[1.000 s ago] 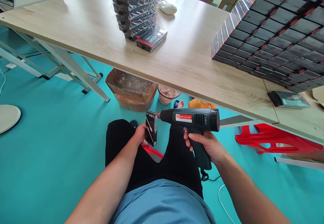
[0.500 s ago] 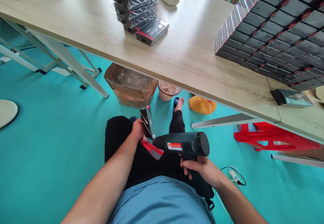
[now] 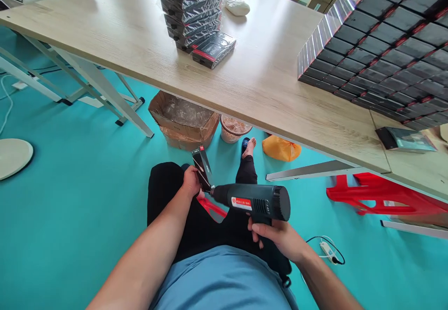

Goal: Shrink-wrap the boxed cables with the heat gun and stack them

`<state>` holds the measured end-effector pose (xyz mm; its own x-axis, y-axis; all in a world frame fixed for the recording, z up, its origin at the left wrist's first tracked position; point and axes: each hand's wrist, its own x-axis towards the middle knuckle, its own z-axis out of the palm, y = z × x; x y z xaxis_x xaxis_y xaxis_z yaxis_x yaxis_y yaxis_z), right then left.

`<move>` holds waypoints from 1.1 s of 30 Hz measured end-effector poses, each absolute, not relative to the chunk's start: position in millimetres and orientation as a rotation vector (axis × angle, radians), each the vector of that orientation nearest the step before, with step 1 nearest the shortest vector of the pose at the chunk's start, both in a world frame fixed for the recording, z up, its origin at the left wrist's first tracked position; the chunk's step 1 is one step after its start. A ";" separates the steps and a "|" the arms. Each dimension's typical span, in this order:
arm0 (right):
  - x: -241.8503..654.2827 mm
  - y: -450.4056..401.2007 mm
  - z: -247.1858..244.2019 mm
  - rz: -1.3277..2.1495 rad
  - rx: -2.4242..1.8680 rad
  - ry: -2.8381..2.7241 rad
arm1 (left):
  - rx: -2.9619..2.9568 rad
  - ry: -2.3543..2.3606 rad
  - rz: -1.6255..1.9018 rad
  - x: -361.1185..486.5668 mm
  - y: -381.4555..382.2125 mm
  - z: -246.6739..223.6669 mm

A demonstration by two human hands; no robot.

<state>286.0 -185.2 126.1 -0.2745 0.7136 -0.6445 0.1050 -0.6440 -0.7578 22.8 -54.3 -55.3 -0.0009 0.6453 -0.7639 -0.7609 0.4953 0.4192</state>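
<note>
My left hand (image 3: 191, 180) is closed on the side of a small black box (image 3: 203, 167) with a red corner, held tilted above my lap. In my right hand (image 3: 276, 235) is a dark green heat gun (image 3: 259, 201), gripped by its handle. Its nozzle points left and meets the lower end of the box in this view; whether they touch I cannot tell. Red plastic of a stool seat (image 3: 214, 209) shows between my thighs.
Shrink-wrapped boxes (image 3: 199, 11) are stacked on the wooden table (image 3: 262, 86), with a bigger stack (image 3: 385, 44) at right. Below stand a carton of clear film (image 3: 184, 130), a waste basket (image 3: 233, 135), an orange bag (image 3: 281, 148) and a red stool (image 3: 378, 193). A power strip (image 3: 328, 252) lies on the floor.
The camera view has shifted slightly, so the table and floor things sit a little lower and to the right. The box is tilted a little differently; both hands keep their holds.
</note>
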 end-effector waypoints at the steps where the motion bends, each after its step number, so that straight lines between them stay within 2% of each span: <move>1: 285.9 -185.3 126.0 1.997 -1.552 -1.020 | -0.132 1.112 1.110 22.3 -54.0 -56.0; 6: 293.3 -179.8 127.5 1.798 -1.658 -0.986 | -0.122 1.105 1.162 22.4 -53.6 -56.6; 11: 297.7 -176.9 143.0 2.022 -1.529 -1.068 | -0.138 1.152 1.132 24.9 -52.6 -52.0; 20: 281.9 -176.3 132.9 1.949 -1.612 -1.147 | -0.122 1.134 1.164 23.0 -54.6 -43.0; 24: 289.8 -167.7 134.3 1.698 -1.714 -0.986 | -0.090 1.113 1.209 25.5 -55.8 -37.0; 29: 308.3 -169.3 146.2 1.903 -1.530 -0.725 | -0.005 1.029 1.156 24.8 -59.4 -29.3; 33: 317.8 -174.4 134.7 1.957 -1.385 -0.446 | 0.020 0.699 1.037 16.7 -63.3 -18.4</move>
